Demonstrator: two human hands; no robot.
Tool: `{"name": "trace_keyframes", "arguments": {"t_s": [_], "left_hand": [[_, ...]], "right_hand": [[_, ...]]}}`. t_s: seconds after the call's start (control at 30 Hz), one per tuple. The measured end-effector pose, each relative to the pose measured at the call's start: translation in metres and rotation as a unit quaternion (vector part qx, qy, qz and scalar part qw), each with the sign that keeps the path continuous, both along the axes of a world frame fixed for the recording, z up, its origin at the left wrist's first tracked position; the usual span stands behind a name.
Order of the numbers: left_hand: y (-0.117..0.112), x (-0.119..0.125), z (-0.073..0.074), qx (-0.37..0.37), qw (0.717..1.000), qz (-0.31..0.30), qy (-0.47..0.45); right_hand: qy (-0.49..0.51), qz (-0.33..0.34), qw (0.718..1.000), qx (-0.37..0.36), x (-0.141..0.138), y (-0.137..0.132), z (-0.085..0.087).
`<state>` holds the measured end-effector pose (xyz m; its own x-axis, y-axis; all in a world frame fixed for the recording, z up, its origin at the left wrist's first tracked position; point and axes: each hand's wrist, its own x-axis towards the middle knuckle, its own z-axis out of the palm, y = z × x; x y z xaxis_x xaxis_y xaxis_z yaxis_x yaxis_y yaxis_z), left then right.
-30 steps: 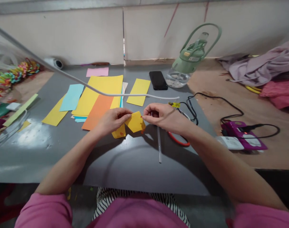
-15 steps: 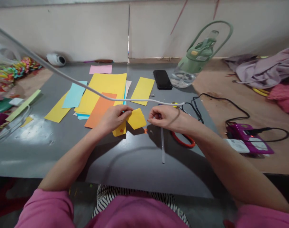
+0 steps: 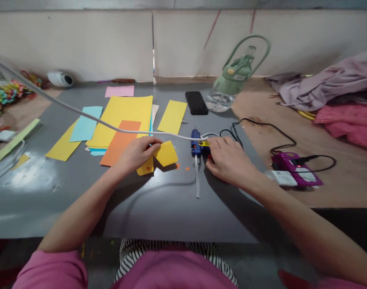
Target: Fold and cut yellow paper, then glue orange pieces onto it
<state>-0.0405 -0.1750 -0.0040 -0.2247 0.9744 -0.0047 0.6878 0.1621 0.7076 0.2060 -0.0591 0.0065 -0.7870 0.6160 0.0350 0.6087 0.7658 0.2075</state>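
Observation:
My left hand (image 3: 138,154) pinches a small yellow paper piece (image 3: 166,154) between thumb and fingers, a little above the table. Under that hand another yellow piece (image 3: 145,168) with a tiny orange square on it shows in part. Tiny orange paper bits (image 3: 187,168) lie just right of the held piece. A blue hot glue gun (image 3: 196,145) lies on its side, with a clear glue stick (image 3: 197,180) poking out toward me. My right hand (image 3: 228,158) is closed around its handle, most of which is hidden by the fingers.
A white cable (image 3: 111,125) crosses in front of the view. Behind my hands are yellow sheets (image 3: 126,108), an orange strip (image 3: 120,144), a blue strip (image 3: 85,124), a phone (image 3: 196,103) and a water bottle (image 3: 228,86). A purple power strip (image 3: 300,170) sits right.
My right hand has moved from a pinch near the orange bits onto the glue gun's handle, covering the red-handled scissors. My left hand keeps the yellow piece. The view has shifted slightly.

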Motion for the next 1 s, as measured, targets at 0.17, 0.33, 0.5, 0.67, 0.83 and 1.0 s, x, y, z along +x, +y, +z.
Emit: {"name": "trace_keyframes", "arguments": {"t_s": [0.17, 0.33, 0.5, 0.67, 0.83, 1.0], "left_hand": [[0.000, 0.000, -0.001, -0.006, 1.000, 0.009, -0.004], [0.000, 0.000, 0.000, -0.005, 1.000, 0.009, -0.008], [0.001, 0.002, -0.001, 0.007, 1.000, 0.004, -0.014], [0.000, 0.001, -0.002, 0.014, 1.000, -0.003, -0.022], [-0.002, 0.001, 0.001, 0.006, 1.000, 0.001, -0.025], [-0.002, -0.001, -0.001, 0.006, 1.000, -0.008, -0.029]], "right_hand": [[-0.013, -0.026, 0.999, 0.020, -0.004, 0.005, -0.007], [-0.006, -0.009, 0.999, 0.041, -0.007, 0.016, -0.007], [-0.011, 0.015, 1.000, 0.018, -0.011, 0.020, -0.004], [0.000, 0.013, 1.000, 0.011, -0.015, 0.020, -0.006], [-0.014, 0.046, 0.998, -0.050, -0.004, 0.014, -0.004], [-0.007, 0.051, 0.996, -0.071, 0.001, 0.003, -0.005]]}}
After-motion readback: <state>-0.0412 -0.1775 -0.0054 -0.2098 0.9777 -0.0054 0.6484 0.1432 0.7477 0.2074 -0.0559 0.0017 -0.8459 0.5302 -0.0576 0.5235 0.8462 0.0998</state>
